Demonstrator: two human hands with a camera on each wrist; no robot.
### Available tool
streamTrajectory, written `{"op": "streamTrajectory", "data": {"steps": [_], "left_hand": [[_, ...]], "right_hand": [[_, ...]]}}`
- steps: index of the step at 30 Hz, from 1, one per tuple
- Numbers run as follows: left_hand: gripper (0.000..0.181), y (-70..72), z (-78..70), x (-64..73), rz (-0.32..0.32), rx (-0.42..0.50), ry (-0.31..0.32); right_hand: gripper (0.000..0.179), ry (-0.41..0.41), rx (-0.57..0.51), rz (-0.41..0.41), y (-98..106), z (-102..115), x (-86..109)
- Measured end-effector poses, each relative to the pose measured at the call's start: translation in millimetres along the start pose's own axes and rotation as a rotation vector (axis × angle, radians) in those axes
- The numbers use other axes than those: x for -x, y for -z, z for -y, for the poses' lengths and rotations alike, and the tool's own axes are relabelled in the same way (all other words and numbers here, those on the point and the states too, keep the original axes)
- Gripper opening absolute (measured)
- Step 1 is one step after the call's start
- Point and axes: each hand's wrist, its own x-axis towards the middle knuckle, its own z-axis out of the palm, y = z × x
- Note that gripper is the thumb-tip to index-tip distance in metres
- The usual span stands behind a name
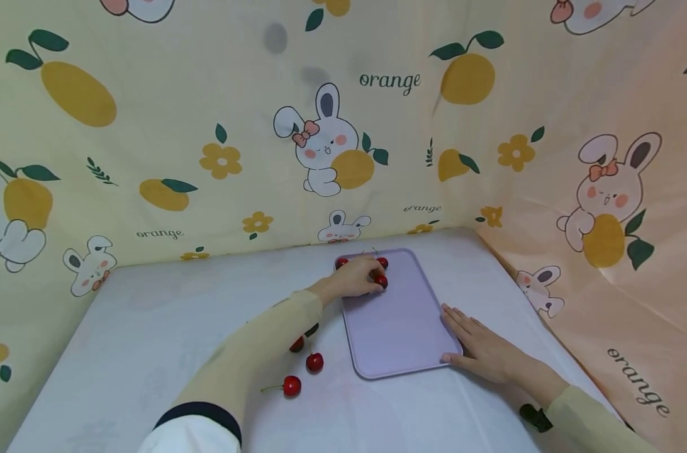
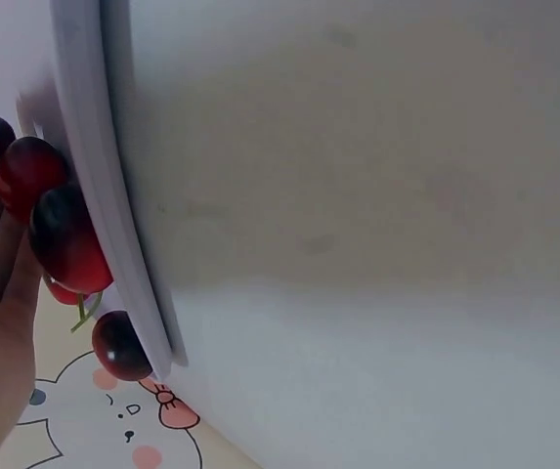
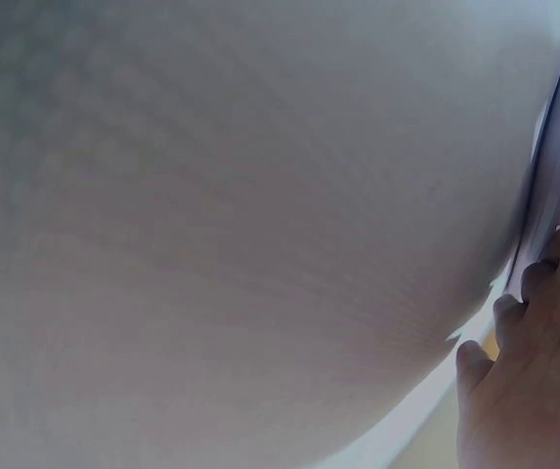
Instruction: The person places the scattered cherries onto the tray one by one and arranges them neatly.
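Observation:
Over the far end of a pale purple tray [image 1: 400,340], my left hand [image 1: 353,278] pinches a red cherry [image 1: 381,281] between thumb and fingers. Just beyond it in the tray lie another cherry [image 1: 382,262] and, to the left, one more cherry [image 1: 341,262] partly behind the hand. The left wrist view has several dark red cherries [image 2: 71,239] close to the palm, inside the tray's rim [image 2: 99,176]. My right hand [image 1: 482,346] rests on the tray's near right corner with fingers extended along the side; in the right wrist view, its fingers [image 3: 538,283] touch the rim.
Left of the tray, on the white-covered table [image 1: 168,327], lie a stemmed cherry [image 1: 292,386], a second cherry [image 1: 315,362] and a third cherry [image 1: 297,344] partly under the left forearm. A patterned curtain [image 1: 236,94] with rabbits and oranges borders the table's back and right.

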Motion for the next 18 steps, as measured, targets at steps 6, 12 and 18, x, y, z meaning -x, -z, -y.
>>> {"op": "streamTrajectory", "data": {"steps": [6, 12, 18], "left_hand": [[0.031, -2.5, -1.1, -2.3, 0.022, -0.023, 0.011], [0.032, -4.0, -0.8, -3.1, 0.031, -0.064, 0.02], [0.033, -4.5, -2.3, -3.5, 0.033, -0.088, 0.035]], "right_hand": [[0.089, 0.002, 0.006, 0.0, 0.1, 0.8, 0.1], [0.089, -0.005, 0.004, 0.006, 0.2, 1.0, 0.1], [0.088, -0.009, -0.002, 0.004, 0.1, 0.4, 0.0]]}}
